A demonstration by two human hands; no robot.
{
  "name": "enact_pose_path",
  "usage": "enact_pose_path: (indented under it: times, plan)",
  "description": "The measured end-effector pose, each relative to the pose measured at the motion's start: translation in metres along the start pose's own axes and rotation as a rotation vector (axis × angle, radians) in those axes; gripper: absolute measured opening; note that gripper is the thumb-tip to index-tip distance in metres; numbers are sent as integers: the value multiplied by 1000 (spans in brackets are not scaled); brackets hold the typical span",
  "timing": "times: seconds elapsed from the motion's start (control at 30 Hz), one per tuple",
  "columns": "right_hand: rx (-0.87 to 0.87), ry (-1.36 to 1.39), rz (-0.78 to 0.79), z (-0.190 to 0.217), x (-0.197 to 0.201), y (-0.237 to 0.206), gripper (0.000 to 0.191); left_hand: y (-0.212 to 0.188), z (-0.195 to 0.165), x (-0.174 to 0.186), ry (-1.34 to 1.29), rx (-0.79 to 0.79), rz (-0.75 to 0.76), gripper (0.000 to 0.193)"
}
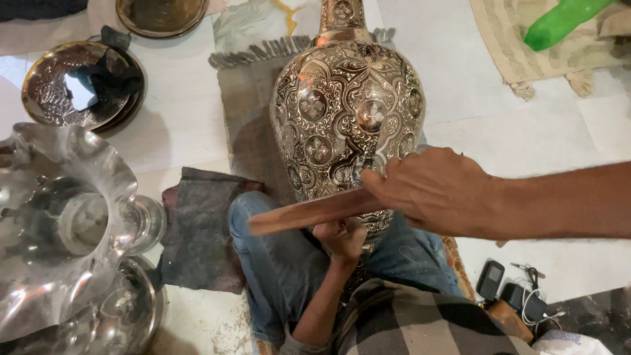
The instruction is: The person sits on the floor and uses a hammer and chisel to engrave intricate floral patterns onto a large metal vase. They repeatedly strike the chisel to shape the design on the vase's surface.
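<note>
Right hand [434, 190] grips a wooden stick [309, 213] across the engraved vase [345, 112]; left hand [342, 240] beneath, grip hidden.

engraved metal vase [347, 112] | lying across lap | wooden stick [309, 213] | against its base

Pale tiled floor [184, 125], fringed grey mat [246, 98], beige rug [526, 46], dark cloth [197, 230]

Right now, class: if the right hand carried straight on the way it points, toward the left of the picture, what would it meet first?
The right hand, gripping a flat wooden stick, points left across the engraved metal vase. Beyond the vase, probably the dark cloth; depth is unclear.
</note>
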State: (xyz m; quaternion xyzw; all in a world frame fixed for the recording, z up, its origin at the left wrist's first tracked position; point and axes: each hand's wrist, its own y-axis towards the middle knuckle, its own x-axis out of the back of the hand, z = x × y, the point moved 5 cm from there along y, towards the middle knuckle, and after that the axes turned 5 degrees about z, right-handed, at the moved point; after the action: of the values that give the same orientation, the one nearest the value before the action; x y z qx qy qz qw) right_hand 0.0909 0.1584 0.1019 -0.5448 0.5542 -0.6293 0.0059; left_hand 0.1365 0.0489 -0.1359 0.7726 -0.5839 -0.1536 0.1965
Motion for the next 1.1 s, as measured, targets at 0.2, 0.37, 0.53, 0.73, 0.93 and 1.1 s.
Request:
enact_pose_path:
  times: [0.2,0.37,0.53,0.73,0.93,1.1]
  plan:
    - [16,122,-23,2,4,-6,73,-8,7,-2,-126,93,59,24]
    - [86,240,-591,-8,2,-25,81,13,13,0,-184,306,-79,15]
    - [-179,1036,-495,-28,-67,8,48,66,-1,12,-658,352,-69,37]
    - [-224,1463,-848,-12,-146,32,47,111,-25,7,-203,123,336,38]
    - [-313,1452,-790,-5,-187,31,47,116,-24,7,-32,18,507,34]
    - [-362,1341,-778,-22,-177,20,51,120,-25,9,-97,-18,551,44]
